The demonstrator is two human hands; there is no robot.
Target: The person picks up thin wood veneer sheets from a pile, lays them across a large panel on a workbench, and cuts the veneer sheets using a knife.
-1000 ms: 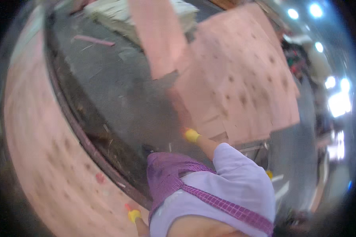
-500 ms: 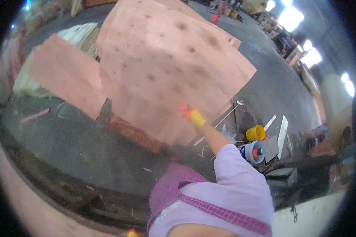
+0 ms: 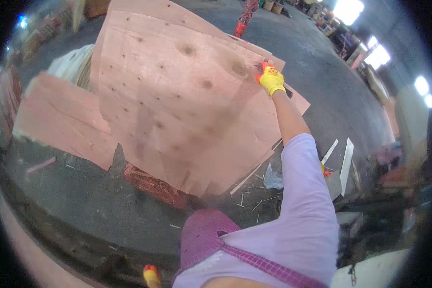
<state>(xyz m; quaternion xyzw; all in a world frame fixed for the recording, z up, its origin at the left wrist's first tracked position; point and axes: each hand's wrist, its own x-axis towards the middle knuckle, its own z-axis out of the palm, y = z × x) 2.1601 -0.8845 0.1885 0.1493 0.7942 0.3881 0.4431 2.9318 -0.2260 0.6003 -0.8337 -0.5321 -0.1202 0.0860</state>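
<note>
My right hand [image 3: 272, 79], in a yellow glove with orange-red fingers, reaches far forward to the right corner of a large, thin pinkish wood veneer sheet [image 3: 187, 101]. Its fingers are closed on the sheet's edge. Dark knot marks dot the sheet, which lies on top of a stack. Another veneer layer [image 3: 300, 102] sticks out beneath it at the right. At the lower edge, my left hand [image 3: 151, 275], gloved the same way, hangs beside the purple apron [image 3: 206, 235]. Its fingers are loosely extended, with nothing seen in them.
A smaller veneer sheet [image 3: 65, 120] overlaps the stack's left side, near a pale bundle [image 3: 72, 65]. Reddish layered boards [image 3: 151, 185] show under the stack's near edge. Wood strips [image 3: 346, 165] and a clear plastic bag [image 3: 273, 177] lie on the floor at right. A red post [image 3: 242, 26] stands beyond.
My right hand has moved forward and right, from above the sheet's near part to its right corner, and closed there. My left hand has come further into view. My right arm now covers the buckets.
</note>
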